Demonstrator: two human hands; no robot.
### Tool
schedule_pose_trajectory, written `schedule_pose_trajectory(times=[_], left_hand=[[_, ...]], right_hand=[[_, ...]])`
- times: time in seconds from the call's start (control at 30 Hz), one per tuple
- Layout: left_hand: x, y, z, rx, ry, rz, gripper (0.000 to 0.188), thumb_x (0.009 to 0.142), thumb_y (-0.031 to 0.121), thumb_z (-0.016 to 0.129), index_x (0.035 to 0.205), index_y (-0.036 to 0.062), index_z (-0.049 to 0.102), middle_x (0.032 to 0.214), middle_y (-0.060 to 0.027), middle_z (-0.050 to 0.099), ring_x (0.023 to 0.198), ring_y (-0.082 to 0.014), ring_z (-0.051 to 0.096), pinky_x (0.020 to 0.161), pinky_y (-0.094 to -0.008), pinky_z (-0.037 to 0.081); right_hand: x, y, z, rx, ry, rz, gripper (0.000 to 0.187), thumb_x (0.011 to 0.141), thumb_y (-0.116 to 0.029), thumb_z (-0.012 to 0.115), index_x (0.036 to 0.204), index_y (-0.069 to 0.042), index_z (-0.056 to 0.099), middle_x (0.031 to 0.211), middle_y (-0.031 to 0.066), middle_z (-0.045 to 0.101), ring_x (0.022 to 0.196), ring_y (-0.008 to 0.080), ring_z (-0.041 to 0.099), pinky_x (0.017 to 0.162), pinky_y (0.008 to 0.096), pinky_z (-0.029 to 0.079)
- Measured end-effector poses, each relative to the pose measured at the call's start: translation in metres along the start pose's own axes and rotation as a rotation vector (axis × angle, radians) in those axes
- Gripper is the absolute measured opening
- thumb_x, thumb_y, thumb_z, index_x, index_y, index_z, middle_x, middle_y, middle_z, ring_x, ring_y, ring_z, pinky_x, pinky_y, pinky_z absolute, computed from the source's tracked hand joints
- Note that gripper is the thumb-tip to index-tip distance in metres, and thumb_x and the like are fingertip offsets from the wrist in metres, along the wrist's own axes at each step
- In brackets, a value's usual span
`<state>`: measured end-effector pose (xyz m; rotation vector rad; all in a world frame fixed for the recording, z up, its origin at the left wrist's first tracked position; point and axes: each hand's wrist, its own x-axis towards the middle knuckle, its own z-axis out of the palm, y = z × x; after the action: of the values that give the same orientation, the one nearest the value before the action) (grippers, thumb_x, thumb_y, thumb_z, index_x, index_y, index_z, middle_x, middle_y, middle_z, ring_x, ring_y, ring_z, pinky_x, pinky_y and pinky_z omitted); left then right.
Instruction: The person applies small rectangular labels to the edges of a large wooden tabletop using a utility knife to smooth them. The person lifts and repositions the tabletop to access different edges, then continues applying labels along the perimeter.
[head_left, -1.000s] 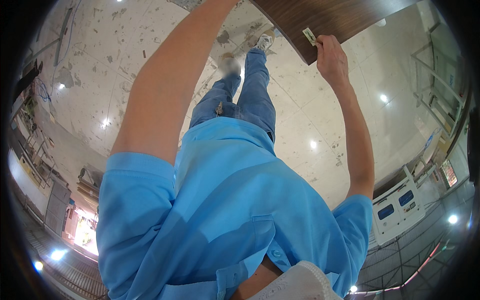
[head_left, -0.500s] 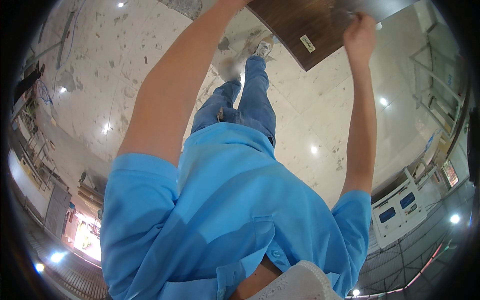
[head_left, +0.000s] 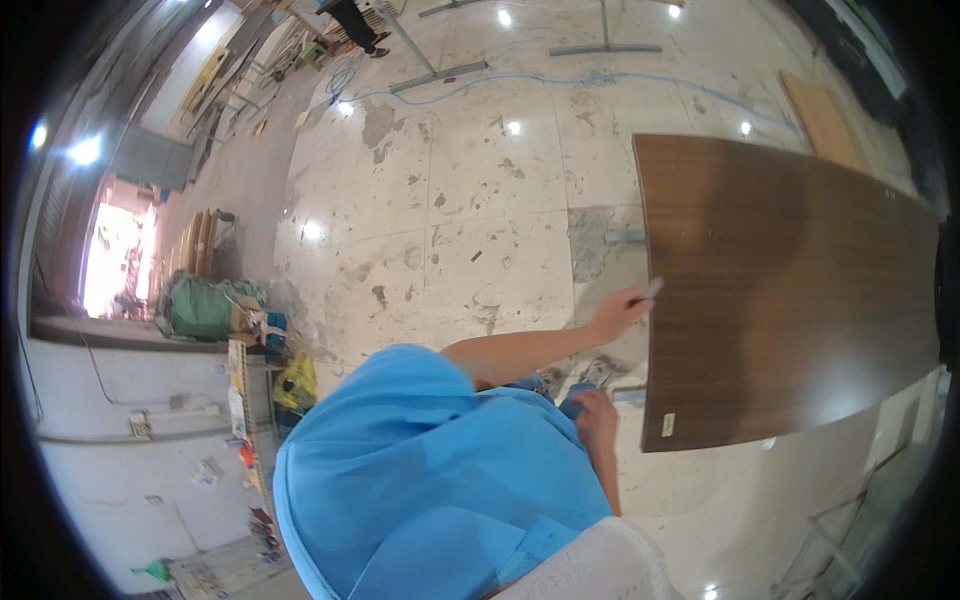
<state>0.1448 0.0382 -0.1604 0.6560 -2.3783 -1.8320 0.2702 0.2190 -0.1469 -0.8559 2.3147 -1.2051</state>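
Above the stained floor (head_left: pixel 510 240), the board (head_left: pixel 790 290) carries the label (head_left: pixel 668 425) at its corner, now unheld: the right hand (head_left: pixel 597 418) has withdrawn, grip unclear; the left hand (head_left: pixel 618 313) pinches a pale piece (head_left: pixel 654 288) by the edge.

Wkshop, prob. woodwkg: scuffed tile flr (head_left: pixel 500 190), metal stand (head_left: pixel 606 48), blue hose (head_left: pixel 530 78) across flr, lg wood-grain panel (head_left: pixel 770 290), boards (head_left: pixel 198 245) nr bright doorway (head_left: pixel 115 250).
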Motion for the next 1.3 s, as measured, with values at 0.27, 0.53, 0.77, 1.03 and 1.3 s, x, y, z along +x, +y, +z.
schedule_pose_trajectory(times=[0.27,0.53,0.77,1.03,1.3], left_hand=[[-0.126,-0.192,-0.207,0.254,0.615,-0.599,0.041,0.092,0.044,0.064,0.104,0.0056,0.075,0.097,-0.0188,0.075,0.091,-0.0368,0.071,0.08,-0.0465,0.053],[-0.217,-0.298,-0.293,-0.225,1.32,-1.051,0.038,0.088,0.028,0.068,0.101,-0.0069,0.073,0.096,-0.0246,0.075,0.09,-0.0355,0.073,0.078,-0.0444,0.055],[-0.085,-0.286,-0.378,-0.382,1.232,-0.926,0.031,0.088,0.027,0.068,0.09,-0.0042,0.073,0.082,-0.0163,0.075,0.072,-0.0259,0.071,0.067,-0.0408,0.054],[0.112,-0.26,-0.547,-0.289,1.103,-0.581,0.038,0.093,0.036,0.067,0.091,-0.0017,0.073,0.078,-0.0129,0.072,0.074,-0.0218,0.069,0.07,-0.0386,0.052],[0.213,-0.256,-0.63,-0.107,0.905,-0.654,0.035,0.093,0.034,0.068,0.086,0.0006,0.071,0.074,-0.0084,0.069,0.069,-0.0161,0.063,0.065,-0.0347,0.049]], right_hand=[[0.169,-0.017,-0.051,0.274,-0.226,0.113,0.018,0.088,-0.011,0.057,0.091,-0.002,0.072,0.071,0.0143,0.066,0.065,0.0239,0.062,0.065,0.0377,0.049],[0.378,-0.047,-0.028,-0.034,-0.243,-0.074,0.018,0.093,-0.013,0.062,0.104,-0.001,0.07,0.081,0.0099,0.066,0.071,0.0177,0.059,0.068,0.0333,0.049],[0.468,-0.088,0.112,-0.042,-0.275,-0.147,0.03,0.089,-0.005,0.059,0.118,0.001,0.069,0.11,0.0152,0.073,0.093,0.0266,0.069,0.083,0.0379,0.055],[0.552,-0.127,0.193,0.083,-0.416,0.018,0.032,0.09,-0.002,0.057,0.119,0.001,0.069,0.114,0.0209,0.073,0.094,0.0269,0.074,0.088,0.037,0.057],[0.733,-0.144,0.228,0.059,-0.381,-0.035,0.025,0.092,-0.005,0.06,0.113,0.002,0.07,0.09,0.0159,0.076,0.078,0.0224,0.074,0.076,0.0339,0.059]])
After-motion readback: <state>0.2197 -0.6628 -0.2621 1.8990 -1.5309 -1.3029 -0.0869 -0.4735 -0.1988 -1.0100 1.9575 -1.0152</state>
